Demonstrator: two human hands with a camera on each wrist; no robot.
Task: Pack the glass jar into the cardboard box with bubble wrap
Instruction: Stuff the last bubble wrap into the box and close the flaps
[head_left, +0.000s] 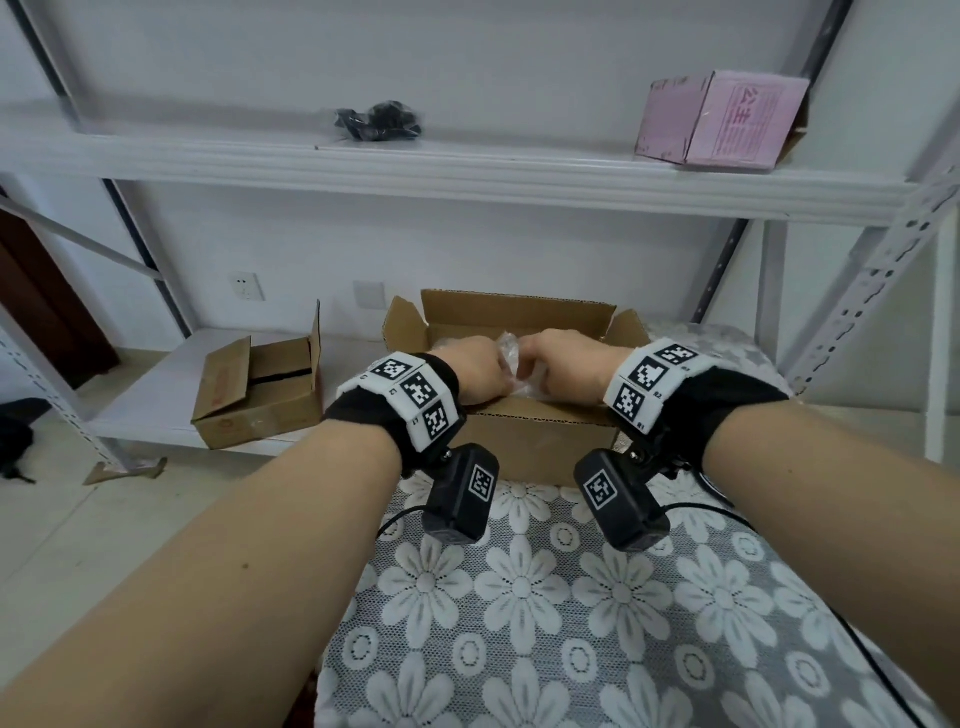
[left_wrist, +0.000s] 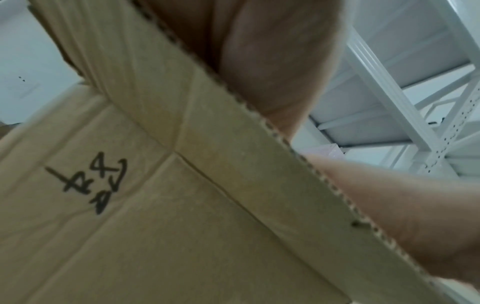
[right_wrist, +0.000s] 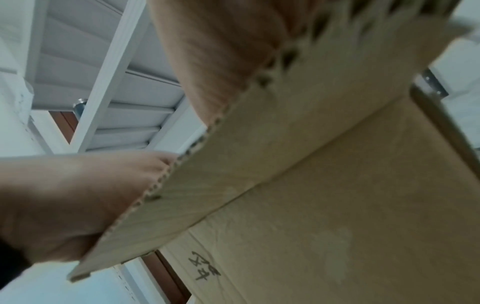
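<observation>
An open brown cardboard box (head_left: 535, 447) stands at the far end of the table, flaps up. Both hands reach over its near wall into it. My left hand (head_left: 478, 371) and right hand (head_left: 566, 369) sit knuckle to knuckle, fingers curled on a crumpled bundle of clear bubble wrap (head_left: 511, 353) between them. No glass jar shows; the wrap and hands hide whatever is inside. The left wrist view has the box flap (left_wrist: 182, 144) close up with my palm (left_wrist: 259, 51) behind its edge. In the right wrist view the box wall (right_wrist: 337, 185) carries black writing, and my fingers are hidden.
The table has a grey cloth with white lace flowers (head_left: 571, 623). A second open cardboard box (head_left: 260, 395) sits on the low shelf at left. The upper shelf holds a pink box (head_left: 722, 122) and a black bagged item (head_left: 379, 122). A white shelf upright (head_left: 857, 312) rises at right.
</observation>
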